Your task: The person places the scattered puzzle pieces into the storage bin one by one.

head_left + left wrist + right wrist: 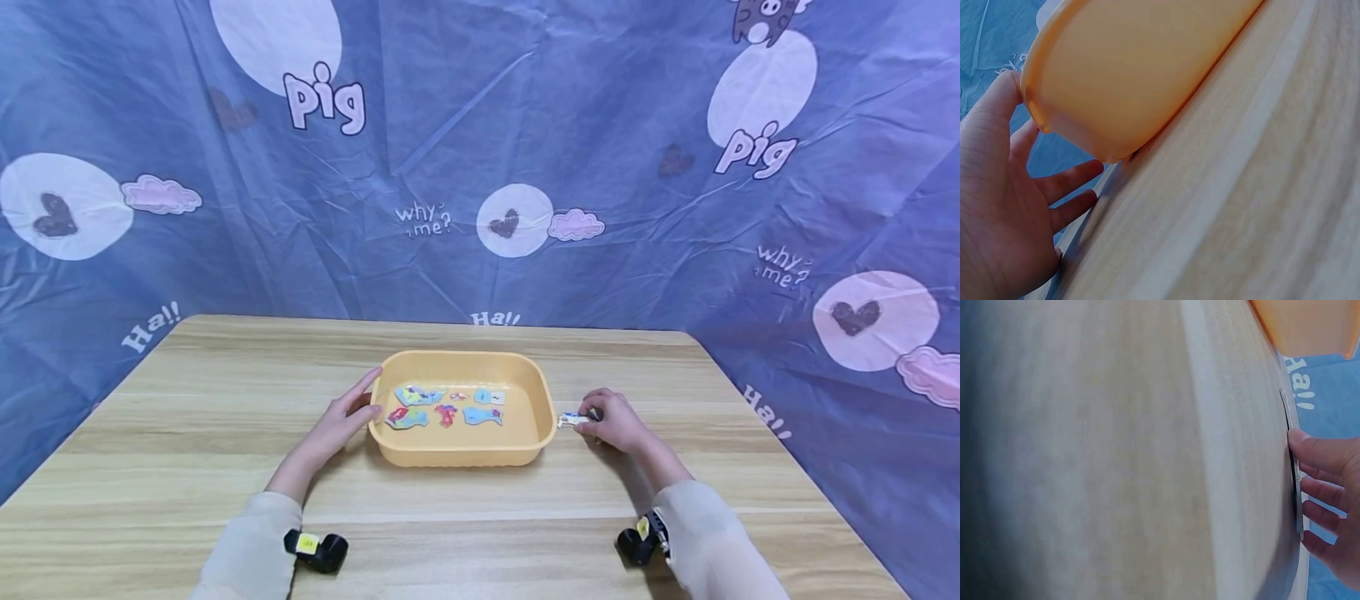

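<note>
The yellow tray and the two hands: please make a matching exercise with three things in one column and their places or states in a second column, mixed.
Things:
1. yellow tray
2. left hand
3. right hand

States:
A. fingertips on a small flat piece lying on the table
B. holds several colourful puzzle pieces
C. open, against the tray's left wall

Pairs: 1-B, 2-C, 3-A

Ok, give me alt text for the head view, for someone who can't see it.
A person's left hand touches the left wall of an orange tray of colourful puzzle pieces, while the right hand pinches another puzzle piece on the wooden table right of the tray.
</note>
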### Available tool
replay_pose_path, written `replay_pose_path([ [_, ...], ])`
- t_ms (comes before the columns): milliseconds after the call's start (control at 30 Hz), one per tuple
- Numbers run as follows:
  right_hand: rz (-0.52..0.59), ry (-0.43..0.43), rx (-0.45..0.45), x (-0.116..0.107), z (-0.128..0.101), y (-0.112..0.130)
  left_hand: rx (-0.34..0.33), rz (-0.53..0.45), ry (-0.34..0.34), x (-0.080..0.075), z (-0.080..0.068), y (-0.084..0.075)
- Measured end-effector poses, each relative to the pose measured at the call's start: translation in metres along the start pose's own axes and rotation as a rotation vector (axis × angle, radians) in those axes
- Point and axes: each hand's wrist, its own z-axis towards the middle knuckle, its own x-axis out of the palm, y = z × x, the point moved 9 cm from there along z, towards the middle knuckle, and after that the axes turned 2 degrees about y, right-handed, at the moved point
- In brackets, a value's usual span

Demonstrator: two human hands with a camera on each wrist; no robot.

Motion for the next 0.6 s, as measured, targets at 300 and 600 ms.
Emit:
replay_pose_path([
  [300,0.023,-0.017,-0.019,-0.0013,0.0001,0.0030,-0.030,0.013,-0.020,-0.0013,-0.0006,0.0067],
  [600,0.087,0.045,0.045,-0.0002,0.0023,0.0046,-0.024,0.014,-0.022,-0.0012,-0.0012,0.0039],
])
